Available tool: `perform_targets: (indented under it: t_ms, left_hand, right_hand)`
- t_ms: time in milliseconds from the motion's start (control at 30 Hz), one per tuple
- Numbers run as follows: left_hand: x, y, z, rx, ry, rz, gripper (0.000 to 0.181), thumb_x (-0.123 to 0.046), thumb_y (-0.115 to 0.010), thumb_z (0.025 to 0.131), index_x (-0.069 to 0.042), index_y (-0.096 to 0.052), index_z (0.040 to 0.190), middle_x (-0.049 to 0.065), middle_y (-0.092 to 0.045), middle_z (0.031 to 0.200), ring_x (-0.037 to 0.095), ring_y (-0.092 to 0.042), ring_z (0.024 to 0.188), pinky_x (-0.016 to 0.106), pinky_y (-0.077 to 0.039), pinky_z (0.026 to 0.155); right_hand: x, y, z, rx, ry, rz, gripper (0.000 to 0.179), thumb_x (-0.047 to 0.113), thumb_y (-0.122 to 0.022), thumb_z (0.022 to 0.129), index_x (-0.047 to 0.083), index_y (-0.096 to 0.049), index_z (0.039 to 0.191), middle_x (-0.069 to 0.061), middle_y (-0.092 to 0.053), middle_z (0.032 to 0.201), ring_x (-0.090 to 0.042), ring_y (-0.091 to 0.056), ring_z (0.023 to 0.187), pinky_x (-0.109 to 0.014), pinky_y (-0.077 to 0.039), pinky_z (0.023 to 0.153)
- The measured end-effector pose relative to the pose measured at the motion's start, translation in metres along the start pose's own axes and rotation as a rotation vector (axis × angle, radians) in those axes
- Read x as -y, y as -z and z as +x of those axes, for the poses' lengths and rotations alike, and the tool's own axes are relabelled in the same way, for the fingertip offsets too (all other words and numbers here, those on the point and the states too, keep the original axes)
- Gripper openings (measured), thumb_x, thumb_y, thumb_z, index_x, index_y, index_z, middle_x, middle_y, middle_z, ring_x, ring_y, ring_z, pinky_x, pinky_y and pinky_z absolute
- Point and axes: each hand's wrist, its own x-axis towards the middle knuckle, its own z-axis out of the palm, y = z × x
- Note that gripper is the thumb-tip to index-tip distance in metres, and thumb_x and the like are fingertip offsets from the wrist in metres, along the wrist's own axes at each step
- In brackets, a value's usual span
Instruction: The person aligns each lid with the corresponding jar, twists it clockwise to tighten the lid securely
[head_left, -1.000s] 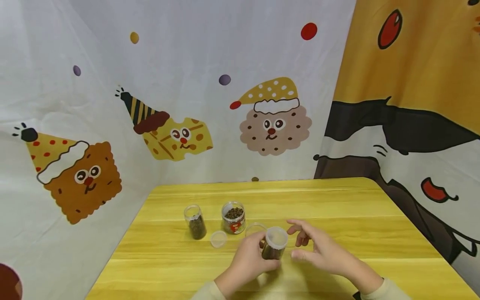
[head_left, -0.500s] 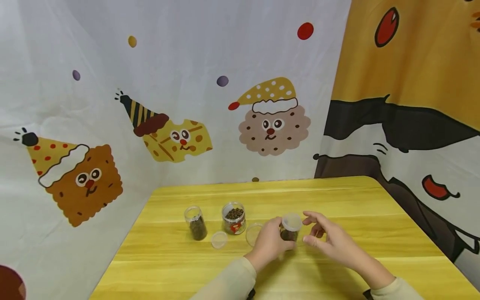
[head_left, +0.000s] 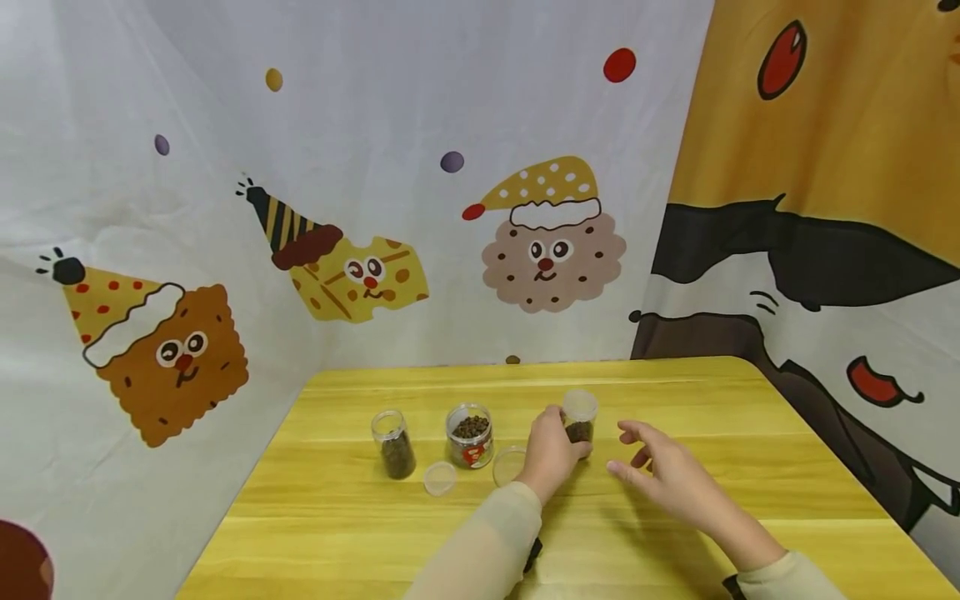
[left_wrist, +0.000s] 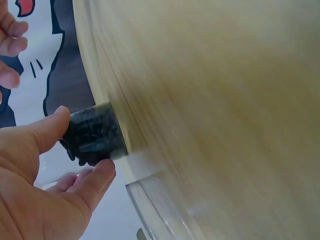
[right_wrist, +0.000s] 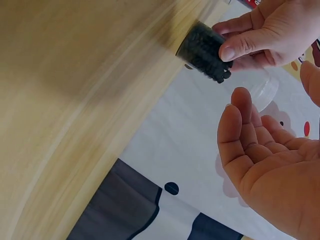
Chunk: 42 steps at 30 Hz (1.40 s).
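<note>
My left hand [head_left: 551, 450] grips a small clear jar [head_left: 579, 431] between thumb and fingers, towards the back of the table. Dark pieces fill its lower part, and a translucent cap [head_left: 581, 404] sits on top. In the left wrist view the base of the jar [left_wrist: 97, 134] is right at the tabletop. To its right my right hand [head_left: 667, 475] hovers, fingers loosely bent and holding nothing. The right wrist view has this hand [right_wrist: 275, 165] below the jar [right_wrist: 202, 52], apart from it.
On the wooden table [head_left: 697, 400], left of the hands, stand an uncapped tall jar [head_left: 397, 454] of dark bits and a wide jar [head_left: 472, 446] of brown pellets. A small lid [head_left: 439, 479] and a larger clear lid [head_left: 507, 468] lie nearby. A printed curtain [head_left: 375, 100] hangs behind.
My left hand has carried the capped jar away from me and to the right, towards the back of the table. My right hand has shifted slightly right, farther from the jar.
</note>
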Motion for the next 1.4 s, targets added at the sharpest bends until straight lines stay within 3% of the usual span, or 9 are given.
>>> perform_targets:
  t_ms: [200, 400, 600, 700, 800, 933, 1100, 1233, 1400]
  left_hand:
    - [0.0, 0.001, -0.003, -0.011, 0.012, 0.014, 0.071, -0.017, -0.091, 0.087, -0.003, -0.055, 0.147, 0.018, -0.063, 0.144, 0.036, -0.064, 0.134, 0.048, -0.059, 0.106]
    - [-0.001, 0.019, -0.021, 0.023, -0.038, 0.061, 0.067, -0.024, -0.087, 0.092, -0.004, -0.055, 0.148, 0.014, -0.065, 0.143, 0.032, -0.066, 0.128, 0.045, -0.061, 0.101]
    - [0.012, 0.061, -0.061, 0.2, -0.155, 0.014, 0.045, -0.03, -0.086, 0.093, -0.009, -0.068, 0.128, 0.009, -0.072, 0.124, 0.026, -0.073, 0.105, 0.027, -0.061, 0.08]
    - [0.02, 0.089, -0.082, 0.27, -0.214, 0.007, 0.041, -0.035, -0.084, 0.094, -0.012, -0.07, 0.124, 0.005, -0.073, 0.121, 0.021, -0.072, 0.103, 0.024, -0.06, 0.082]
    - [0.032, 0.115, -0.099, 0.286, -0.231, 0.028, 0.045, -0.04, -0.082, 0.095, -0.012, -0.07, 0.128, 0.005, -0.073, 0.125, 0.021, -0.072, 0.106, 0.028, -0.061, 0.086]
    - [0.052, 0.141, -0.11, 0.226, -0.19, 0.049, 0.052, -0.041, -0.081, 0.095, -0.01, -0.067, 0.134, 0.012, -0.071, 0.133, 0.031, -0.07, 0.11, 0.033, -0.062, 0.086]
    - [0.069, 0.158, -0.112, 0.118, -0.076, 0.013, 0.066, -0.041, -0.084, 0.093, -0.004, -0.06, 0.142, 0.02, -0.067, 0.13, 0.032, -0.068, 0.108, 0.042, -0.064, 0.083]
    - [0.074, 0.162, -0.111, 0.037, 0.008, -0.033, 0.082, -0.046, -0.086, 0.09, 0.0, -0.052, 0.149, 0.024, -0.064, 0.129, 0.035, -0.069, 0.109, 0.045, -0.065, 0.082]
    - [0.075, 0.156, -0.105, -0.074, 0.064, -0.067, 0.101, -0.049, -0.089, 0.085, 0.001, -0.04, 0.157, 0.029, -0.054, 0.145, 0.046, -0.064, 0.122, 0.052, -0.063, 0.093]
  right_hand:
    - [-0.004, -0.003, -0.002, 0.013, -0.001, 0.015, 0.06, 0.035, -0.077, 0.1, 0.002, -0.058, 0.146, -0.008, -0.072, 0.122, -0.002, -0.066, 0.087, -0.023, -0.055, 0.067]
    - [-0.005, -0.005, -0.006, 0.019, 0.016, 0.024, 0.055, 0.035, -0.077, 0.1, 0.003, -0.061, 0.142, -0.006, -0.074, 0.118, 0.001, -0.065, 0.086, -0.023, -0.056, 0.069]
    - [0.002, -0.006, -0.008, 0.014, 0.055, 0.02, 0.041, 0.033, -0.077, 0.1, 0.009, -0.069, 0.132, -0.001, -0.076, 0.113, 0.002, -0.066, 0.087, -0.026, -0.057, 0.071]
    - [0.009, -0.005, -0.009, 0.017, 0.072, 0.019, 0.034, 0.033, -0.077, 0.1, 0.013, -0.072, 0.127, 0.002, -0.077, 0.114, 0.001, -0.066, 0.089, -0.029, -0.059, 0.073]
    - [0.017, -0.005, -0.009, 0.029, 0.127, 0.023, 0.031, 0.034, -0.078, 0.099, 0.015, -0.074, 0.123, 0.003, -0.077, 0.116, -0.002, -0.068, 0.089, -0.028, -0.059, 0.073]
    - [0.023, -0.008, -0.01, 0.061, 0.187, 0.044, 0.033, 0.037, -0.076, 0.1, 0.016, -0.073, 0.125, 0.003, -0.077, 0.118, -0.007, -0.069, 0.092, -0.028, -0.059, 0.073]
    - [0.029, -0.011, -0.008, 0.092, 0.192, 0.047, 0.039, 0.041, -0.074, 0.102, 0.015, -0.071, 0.131, 0.002, -0.075, 0.125, -0.008, -0.069, 0.096, -0.032, -0.061, 0.078]
    - [0.035, -0.015, -0.002, 0.104, 0.212, 0.028, 0.044, 0.043, -0.073, 0.102, 0.014, -0.068, 0.135, 0.004, -0.073, 0.126, -0.01, -0.069, 0.099, -0.034, -0.062, 0.08]
    - [0.043, -0.019, 0.007, 0.112, 0.243, 0.033, 0.047, 0.044, -0.073, 0.102, 0.013, -0.066, 0.137, 0.003, -0.073, 0.125, -0.013, -0.07, 0.102, -0.036, -0.063, 0.083]
